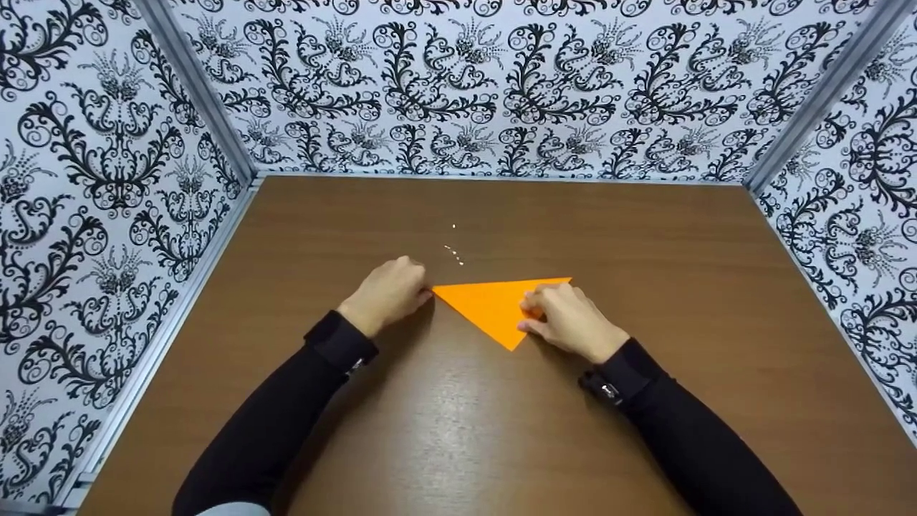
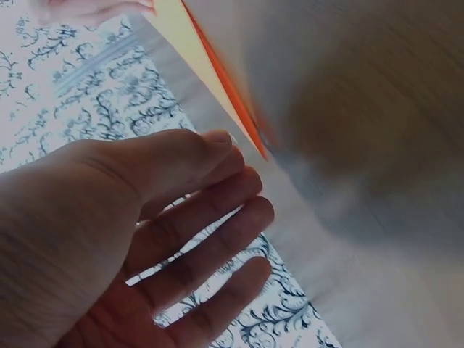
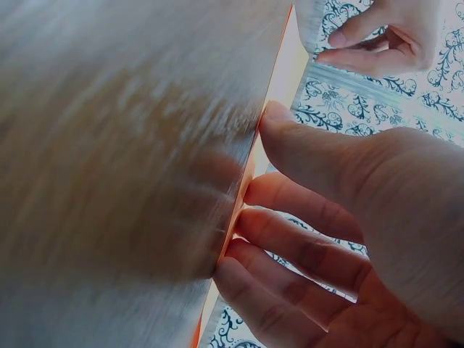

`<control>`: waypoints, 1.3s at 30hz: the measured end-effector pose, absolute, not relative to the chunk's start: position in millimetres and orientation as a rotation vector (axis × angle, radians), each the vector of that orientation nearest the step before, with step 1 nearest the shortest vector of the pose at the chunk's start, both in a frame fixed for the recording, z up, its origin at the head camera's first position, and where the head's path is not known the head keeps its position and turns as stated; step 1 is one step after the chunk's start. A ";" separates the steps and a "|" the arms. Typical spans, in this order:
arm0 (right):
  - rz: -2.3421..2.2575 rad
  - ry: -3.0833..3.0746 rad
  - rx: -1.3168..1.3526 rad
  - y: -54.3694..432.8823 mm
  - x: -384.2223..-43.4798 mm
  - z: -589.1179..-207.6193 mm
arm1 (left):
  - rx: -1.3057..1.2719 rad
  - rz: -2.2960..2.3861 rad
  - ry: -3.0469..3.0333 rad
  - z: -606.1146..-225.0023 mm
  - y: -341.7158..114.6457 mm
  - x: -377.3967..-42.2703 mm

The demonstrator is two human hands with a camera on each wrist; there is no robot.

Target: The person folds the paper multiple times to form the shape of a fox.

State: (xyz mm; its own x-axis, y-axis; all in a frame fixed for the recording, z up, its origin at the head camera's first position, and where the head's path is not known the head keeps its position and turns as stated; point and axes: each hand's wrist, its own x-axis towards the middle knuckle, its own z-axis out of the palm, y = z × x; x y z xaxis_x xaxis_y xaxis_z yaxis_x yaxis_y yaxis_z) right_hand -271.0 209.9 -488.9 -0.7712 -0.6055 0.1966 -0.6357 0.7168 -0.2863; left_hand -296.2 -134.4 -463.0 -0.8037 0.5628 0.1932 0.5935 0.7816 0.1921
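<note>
An orange sheet of paper [image 1: 476,304], folded into a triangle, lies on the brown table. My left hand [image 1: 390,290] is at its left corner. In the left wrist view, the thumb and loosely bent fingers of that left hand [image 2: 181,210] hold nothing, and the pointed corner of the paper [image 2: 217,80] shows just past the fingertips. My right hand [image 1: 569,319] rests on the right part of the triangle. The right wrist view shows the right hand [image 3: 312,239] with its thumb and spread fingertips pressing on the paper along the tabletop.
Small white specks of light [image 1: 453,254] show on the wooden table [image 1: 344,215] beyond the paper. Walls with black-and-white scroll patterns [image 1: 458,79] and grey metal posts [image 1: 197,86] enclose the table at the back and both sides.
</note>
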 end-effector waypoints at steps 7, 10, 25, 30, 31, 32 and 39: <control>0.511 -2.827 1.010 210.3 -270.0 -488.5 | -0.962 -0.463 -2.802 -468.0 -107.9 -295.4; 0.508 -2.818 1.015 209.6 -270.2 -488.0 | -1.007 -0.485 -2.794 -469.6 -94.7 -293.7; 0.549 -2.836 1.005 208.1 -270.2 -489.0 | -1.057 -0.531 -2.830 -475.8 -52.0 -286.8; 0.548 -2.845 0.996 207.7 -269.2 -490.6 | -1.041 -0.520 -2.872 -477.9 -47.7 -285.6; 0.544 -2.845 0.994 207.8 -269.0 -490.9 | -1.040 -0.520 -2.879 -477.9 -47.2 -285.7; 0.544 -2.845 0.994 207.9 -268.7 -490.9 | -1.040 -0.516 -2.886 -478.0 -46.9 -286.0; 0.554 -2.834 0.983 209.5 -268.2 -489.1 | -1.045 -0.528 -2.892 -477.5 -44.5 -289.6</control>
